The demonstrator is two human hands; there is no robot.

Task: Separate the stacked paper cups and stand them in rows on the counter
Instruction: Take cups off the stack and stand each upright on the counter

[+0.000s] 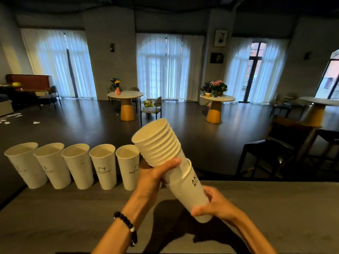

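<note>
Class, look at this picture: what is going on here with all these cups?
A person is pulling paper cups apart over a grey counter. The left hand grips the stack of nested cups, held tilted. The right hand holds the outermost cup near its base; it has slid partly off the stack. Five cups already stand upright in a row along the counter's far edge, to the left of the hands.

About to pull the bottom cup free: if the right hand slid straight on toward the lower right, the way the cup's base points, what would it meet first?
Probably nothing: past the right hand, which grips the bottom cup, only bare counter shows below. Depth is unclear.
</note>
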